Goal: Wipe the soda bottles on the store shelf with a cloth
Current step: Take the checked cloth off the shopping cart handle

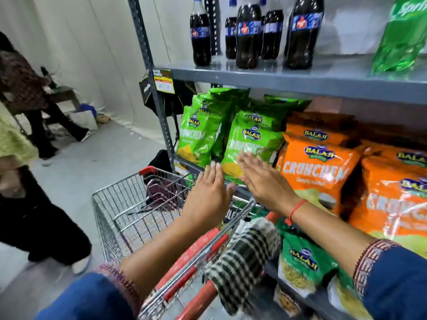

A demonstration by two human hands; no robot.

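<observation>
Both hands, left hand (209, 192) and right hand (261, 181), spread empty below the shelf (277, 80) of soda bottles (248, 35); checked cloth (245, 257) hangs beneath them.

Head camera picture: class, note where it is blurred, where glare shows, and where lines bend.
Head view: both hands, left and right, are motion-smeared; glare streaks the orange packets and cola bottles; the shelf upright leans from wide-angle distortion.
</observation>
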